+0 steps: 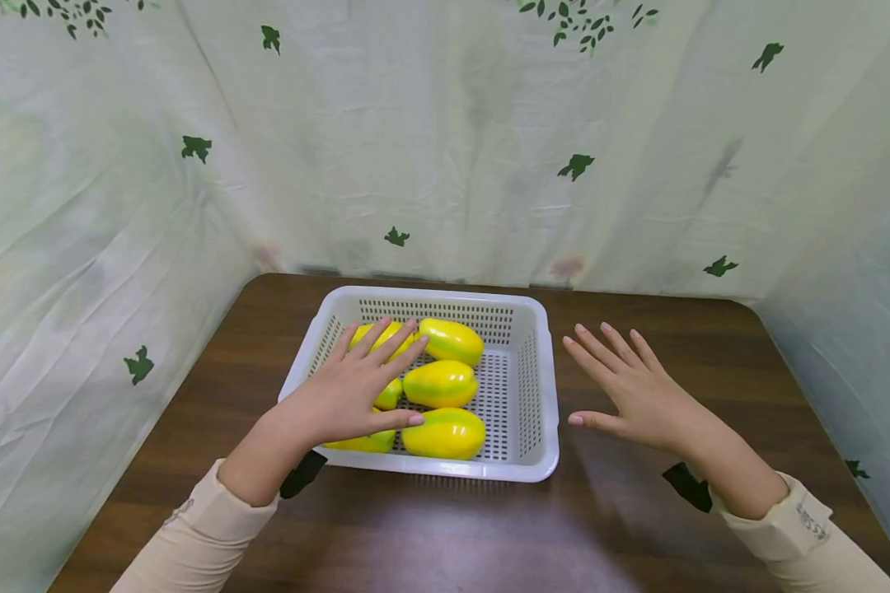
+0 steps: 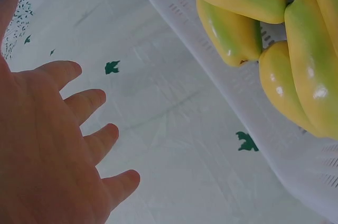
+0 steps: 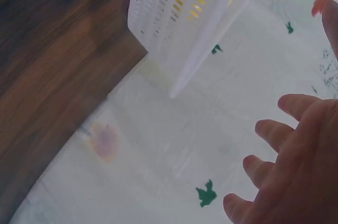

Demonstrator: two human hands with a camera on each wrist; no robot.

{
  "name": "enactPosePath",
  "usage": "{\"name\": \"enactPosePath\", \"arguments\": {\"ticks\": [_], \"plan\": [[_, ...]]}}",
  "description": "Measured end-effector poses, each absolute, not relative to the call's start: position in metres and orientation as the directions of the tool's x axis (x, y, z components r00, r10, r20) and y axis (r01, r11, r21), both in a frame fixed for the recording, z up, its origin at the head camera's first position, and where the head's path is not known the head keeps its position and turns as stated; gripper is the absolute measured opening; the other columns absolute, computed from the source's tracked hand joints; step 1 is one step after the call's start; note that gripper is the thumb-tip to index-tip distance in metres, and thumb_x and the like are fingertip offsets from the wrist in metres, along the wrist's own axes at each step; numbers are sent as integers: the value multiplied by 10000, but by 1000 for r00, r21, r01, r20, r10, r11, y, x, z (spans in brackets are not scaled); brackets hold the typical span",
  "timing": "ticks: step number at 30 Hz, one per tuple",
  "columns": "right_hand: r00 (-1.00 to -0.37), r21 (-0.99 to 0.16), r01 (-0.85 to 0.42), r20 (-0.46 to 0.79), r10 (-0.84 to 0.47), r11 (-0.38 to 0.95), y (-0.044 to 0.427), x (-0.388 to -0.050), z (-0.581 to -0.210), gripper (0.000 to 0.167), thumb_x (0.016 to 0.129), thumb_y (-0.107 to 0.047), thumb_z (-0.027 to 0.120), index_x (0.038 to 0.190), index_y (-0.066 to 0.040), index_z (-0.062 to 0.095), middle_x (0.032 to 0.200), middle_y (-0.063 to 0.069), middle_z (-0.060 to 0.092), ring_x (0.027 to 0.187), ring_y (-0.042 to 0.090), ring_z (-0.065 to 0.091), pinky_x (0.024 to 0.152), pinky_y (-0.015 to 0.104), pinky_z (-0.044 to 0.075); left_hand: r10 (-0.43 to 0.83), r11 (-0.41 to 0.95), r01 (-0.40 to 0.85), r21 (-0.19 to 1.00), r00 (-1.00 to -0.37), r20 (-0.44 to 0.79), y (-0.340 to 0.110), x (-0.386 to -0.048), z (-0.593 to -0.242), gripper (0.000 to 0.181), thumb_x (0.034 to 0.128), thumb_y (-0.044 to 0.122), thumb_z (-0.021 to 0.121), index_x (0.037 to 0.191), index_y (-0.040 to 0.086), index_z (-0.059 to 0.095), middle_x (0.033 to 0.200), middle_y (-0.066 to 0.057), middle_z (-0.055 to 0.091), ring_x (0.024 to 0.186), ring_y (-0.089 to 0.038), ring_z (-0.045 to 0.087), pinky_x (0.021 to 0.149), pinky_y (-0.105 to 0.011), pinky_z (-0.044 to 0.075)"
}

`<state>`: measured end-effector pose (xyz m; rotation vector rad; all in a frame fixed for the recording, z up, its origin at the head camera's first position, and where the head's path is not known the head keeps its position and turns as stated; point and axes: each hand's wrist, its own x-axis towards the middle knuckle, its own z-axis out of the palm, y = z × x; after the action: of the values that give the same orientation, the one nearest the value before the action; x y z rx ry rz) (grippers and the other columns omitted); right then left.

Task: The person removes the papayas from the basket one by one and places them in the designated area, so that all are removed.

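Note:
A white perforated basket (image 1: 537, 395) holds several yellow-green papaya-like fruits (image 1: 445, 433) in its left and middle parts. Over its left side my left hand (image 1: 344, 394) is spread, palm down, hiding some of the fruits; whether it touches any I cannot tell. In the left wrist view that hand (image 2: 58, 139) has its fingers apart, with the fruits (image 2: 317, 65) to the right. To the right of the basket, my right hand (image 1: 641, 399) is held with fingers spread and nothing in it. The right wrist view shows that hand (image 3: 296, 166) beside the basket's outer wall (image 3: 169, 18).
The basket stands on a dark brown wooden table (image 1: 445, 543). Pale curtains (image 1: 452, 148) with green bird and leaf prints hang behind the table and along both sides. Dark straps (image 1: 688, 487) are on the wrists.

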<state>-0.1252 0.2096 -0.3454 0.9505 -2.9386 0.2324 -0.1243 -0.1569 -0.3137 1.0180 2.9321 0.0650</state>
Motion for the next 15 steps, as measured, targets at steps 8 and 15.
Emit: {"name": "enactPosePath", "arguments": {"ticks": [8,15], "plan": [[-781,-130,-623,148,-607,771,205,-125,-348,872,796,-592,533,1453,-175,137,1500,-14,42,1347,260,-12,1046,463,-46,619,784,618,50,-785,-9,-157,-122,-313,851,795,723,319,1454,236,91,1500,-24,57,1345,-252,-46,1031,-524,-30],[-764,-124,-643,176,-620,756,202,-125,-349,894,781,-597,548,1449,-154,153,1501,-21,38,1349,244,1,1050,464,-7,616,787,615,55,-787,-16,-159,-122,-315,845,798,719,324,1454,236,97,1499,12,4,1347,-248,-34,1034,-514,-39]]}}
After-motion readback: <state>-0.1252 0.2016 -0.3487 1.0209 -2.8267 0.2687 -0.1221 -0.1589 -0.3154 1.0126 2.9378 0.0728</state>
